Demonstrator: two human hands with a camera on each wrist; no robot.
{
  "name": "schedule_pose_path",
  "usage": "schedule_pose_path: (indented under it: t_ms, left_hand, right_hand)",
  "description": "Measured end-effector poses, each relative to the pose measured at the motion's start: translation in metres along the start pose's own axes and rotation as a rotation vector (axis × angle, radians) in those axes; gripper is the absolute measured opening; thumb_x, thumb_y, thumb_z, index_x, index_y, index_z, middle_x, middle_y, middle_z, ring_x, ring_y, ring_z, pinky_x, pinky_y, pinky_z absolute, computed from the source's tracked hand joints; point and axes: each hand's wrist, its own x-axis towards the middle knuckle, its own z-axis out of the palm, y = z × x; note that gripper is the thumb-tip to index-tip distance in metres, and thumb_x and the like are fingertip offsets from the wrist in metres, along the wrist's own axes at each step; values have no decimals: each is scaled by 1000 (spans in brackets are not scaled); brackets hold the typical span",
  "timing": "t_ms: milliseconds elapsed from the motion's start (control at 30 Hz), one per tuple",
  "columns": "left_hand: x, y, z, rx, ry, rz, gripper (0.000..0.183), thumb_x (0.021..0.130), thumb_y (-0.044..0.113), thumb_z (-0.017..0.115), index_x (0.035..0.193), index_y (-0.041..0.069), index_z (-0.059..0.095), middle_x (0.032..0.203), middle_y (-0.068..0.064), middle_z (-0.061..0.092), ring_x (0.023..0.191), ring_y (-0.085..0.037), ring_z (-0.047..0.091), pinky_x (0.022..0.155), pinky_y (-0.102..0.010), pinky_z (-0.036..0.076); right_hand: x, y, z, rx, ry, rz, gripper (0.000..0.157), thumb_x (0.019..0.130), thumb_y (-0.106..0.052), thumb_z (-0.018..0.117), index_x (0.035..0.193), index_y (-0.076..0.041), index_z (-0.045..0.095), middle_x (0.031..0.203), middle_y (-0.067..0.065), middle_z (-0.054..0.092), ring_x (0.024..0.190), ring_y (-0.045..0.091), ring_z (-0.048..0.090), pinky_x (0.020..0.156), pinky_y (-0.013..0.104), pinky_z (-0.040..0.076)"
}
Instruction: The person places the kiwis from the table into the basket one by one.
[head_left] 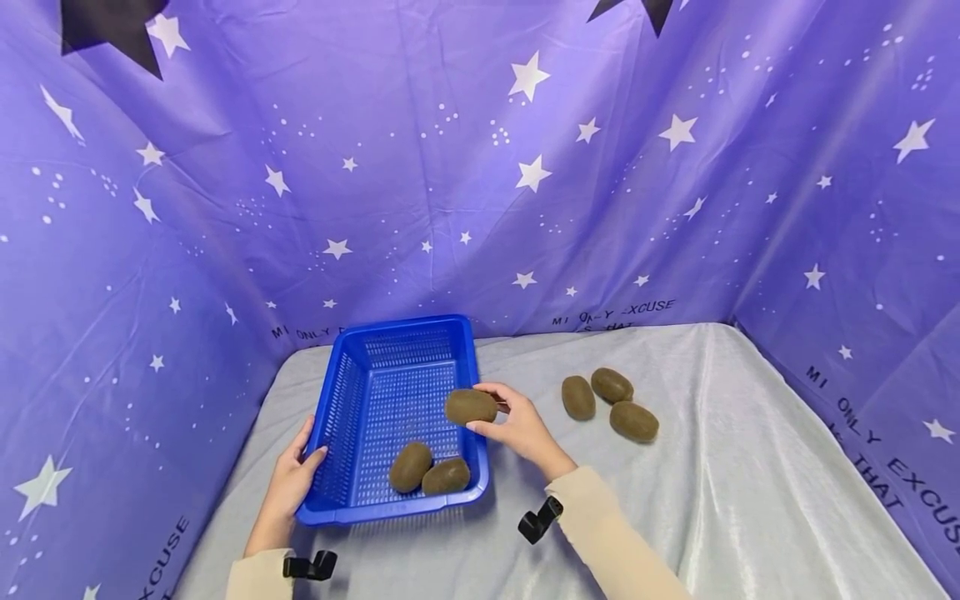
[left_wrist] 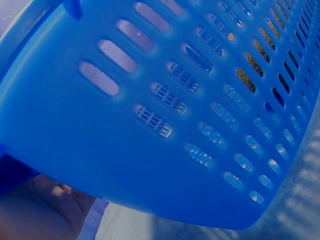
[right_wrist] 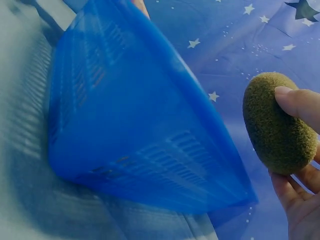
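Observation:
A blue plastic basket (head_left: pixel 322 475) with slotted walls stands on the cloth-covered table, and two brown kiwis, one kiwi (head_left: pixel 410 467) beside another kiwi (head_left: pixel 446 476), lie in its near right corner. My left hand (head_left: pixel 288 479) grips the basket's left rim, thumb over the edge; in the left wrist view the basket wall hides most of that hand. Between thumb and fingers, my right hand (head_left: pixel 521 425) holds a fuzzy kiwi (right_wrist: pixel 275 120) above the basket's right rim. The right wrist view shows the thumb on its surface and fingers underneath.
Three more kiwis lie right of the basket: an upright-lying kiwi (head_left: pixel 578 397), a kiwi (head_left: pixel 612 385) behind and a kiwi (head_left: pixel 633 422) in front. A grey cloth (head_left: pixel 720 467) covers the table. Purple star-printed curtains (head_left: pixel 420 167) enclose the back and sides.

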Motion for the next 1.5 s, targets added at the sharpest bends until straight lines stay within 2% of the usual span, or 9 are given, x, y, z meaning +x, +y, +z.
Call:
schedule_pose_path:
  t_ms: [267, 500, 700, 1100, 1267, 1367, 1500]
  left_hand:
    - [-1, -2, 0, -5, -2, -11, 65, 98, 10, 47, 152, 12, 11, 155, -15, 16, 99, 14, 44, 76, -13, 45]
    - [0, -3, 0, -17, 4, 3, 64, 98, 8, 46, 152, 9, 11, 154, -18, 17, 98, 14, 45, 76, -14, 45]
    - [1, -2, 1, -26, -7, 19, 65, 98, 7, 46, 151, 8, 11, 155, -18, 16, 98, 15, 44, 76, -13, 45]
    - [1, -1, 0, -25, -6, 1, 64, 98, 9, 46, 152, 9, 11, 154, -19, 19, 97, 14, 45, 76, -14, 45]
    - [1, -2, 0, -30, -5, -1, 65, 97, 8, 46, 152, 9, 11, 154, -18, 19, 98, 15, 44, 77, -12, 44]
    - [2, -2, 0, -29, -5, -2, 64, 97, 8, 46, 152, 9, 11, 154, -17, 19, 99, 16, 44, 78, -12, 44]
    - [1, -3, -1, -32, -3, 8, 64, 98, 8, 47, 152, 8, 12, 154, -17, 19, 99, 15, 44, 78, -12, 44]
  right_hand:
    - [-1, 0, 12, -31, -35, 6, 54, 77, -23, 78, 126, -12, 58, 124, 3, 60, 112, 20, 55, 96, 40, 43]
    - [0, 1, 19, -7, -53, -11, 55, 77, -21, 78, 126, -9, 57, 122, 7, 60, 109, 24, 56, 94, 44, 43]
    - [0, 0, 21, -61, -72, -6, 54, 78, -24, 78, 126, -11, 57, 122, 4, 60, 110, 19, 56, 95, 39, 44]
    - [1, 5, 24, -112, -107, -97, 55, 77, -20, 78, 125, -5, 57, 123, 6, 59, 110, 21, 56, 92, 37, 46]
    - [0, 8, 25, -152, -120, -112, 54, 77, -20, 78, 125, -9, 58, 124, 3, 58, 115, 19, 53, 96, 37, 43]
    - [0, 9, 26, -146, -118, -129, 48, 78, -16, 77, 122, -8, 60, 120, 3, 60, 112, 19, 54, 95, 36, 44]
    - [-1, 12, 25, -112, -94, -155, 35, 79, -5, 73, 113, -2, 62, 111, 9, 63, 103, 27, 57, 92, 36, 46]
